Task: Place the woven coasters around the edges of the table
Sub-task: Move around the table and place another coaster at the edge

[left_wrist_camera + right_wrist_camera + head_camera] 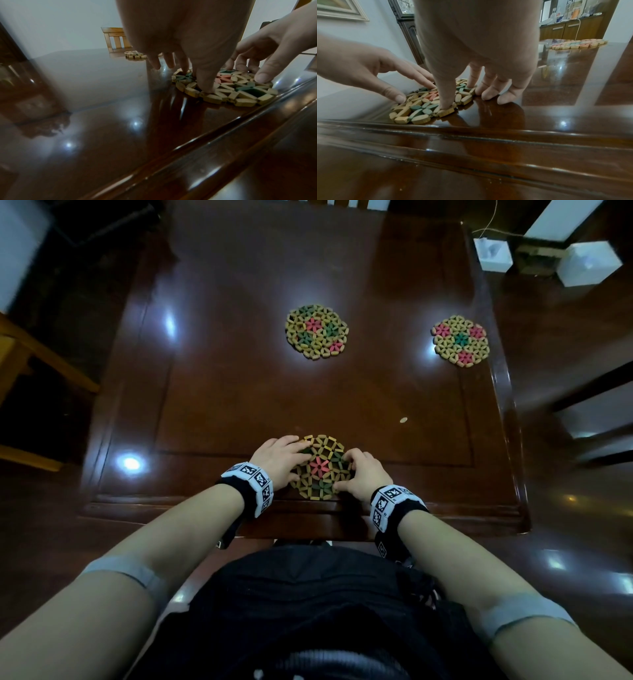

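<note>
A round woven coaster (320, 467) (243, 94) (418, 115) with pink and green flowers lies flat by the near edge of the dark wooden table (239, 378). My left hand (298, 458) (188, 77) presses its left side with thumb and fingertips. My right hand (346, 470) (467, 100) has thumb and index finger on its right side; the other fingertips touch the tabletop beside it. A second coaster (317, 332) (135, 54) lies at the table's middle. A third coaster (460, 340) (578, 43) sits by the right edge.
The table has a raised moulded rim (308, 510) just behind the near coaster. A small pale disc (404, 420) lies on the tabletop. A wooden chair (116, 39) stands at the far side, wooden furniture (34, 364) at the left, white boxes (582, 265) on the floor at back right.
</note>
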`<state>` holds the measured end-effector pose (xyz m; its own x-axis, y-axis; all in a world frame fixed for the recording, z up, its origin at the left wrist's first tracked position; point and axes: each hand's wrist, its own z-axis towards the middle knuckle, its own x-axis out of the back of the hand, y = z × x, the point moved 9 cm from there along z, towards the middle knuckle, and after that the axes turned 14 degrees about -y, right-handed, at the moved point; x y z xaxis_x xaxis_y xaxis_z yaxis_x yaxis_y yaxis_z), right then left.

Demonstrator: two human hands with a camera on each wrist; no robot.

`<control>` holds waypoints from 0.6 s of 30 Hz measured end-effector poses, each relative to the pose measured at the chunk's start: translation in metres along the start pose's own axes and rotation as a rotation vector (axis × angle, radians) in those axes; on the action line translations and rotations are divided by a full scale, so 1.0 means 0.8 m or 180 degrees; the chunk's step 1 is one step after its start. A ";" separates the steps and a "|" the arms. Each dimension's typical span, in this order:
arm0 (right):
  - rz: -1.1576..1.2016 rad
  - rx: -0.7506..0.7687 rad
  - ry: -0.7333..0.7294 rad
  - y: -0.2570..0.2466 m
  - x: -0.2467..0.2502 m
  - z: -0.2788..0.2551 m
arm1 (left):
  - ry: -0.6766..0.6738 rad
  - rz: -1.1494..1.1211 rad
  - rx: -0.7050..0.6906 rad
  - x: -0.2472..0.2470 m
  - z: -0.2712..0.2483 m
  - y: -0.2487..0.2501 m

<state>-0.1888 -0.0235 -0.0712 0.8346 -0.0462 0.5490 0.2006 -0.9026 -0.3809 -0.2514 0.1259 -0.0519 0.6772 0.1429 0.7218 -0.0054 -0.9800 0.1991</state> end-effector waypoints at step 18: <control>-0.0478 0.0291 0.0107 -0.011 0.007 -0.021 | 0.0019 -0.0380 -0.0008 0.017 0.002 -0.001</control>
<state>-0.1947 -0.0229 -0.0525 0.7744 0.0704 0.6288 0.3687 -0.8578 -0.3581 -0.2404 0.1281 -0.0432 0.6688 0.2594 0.6968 0.0733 -0.9556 0.2854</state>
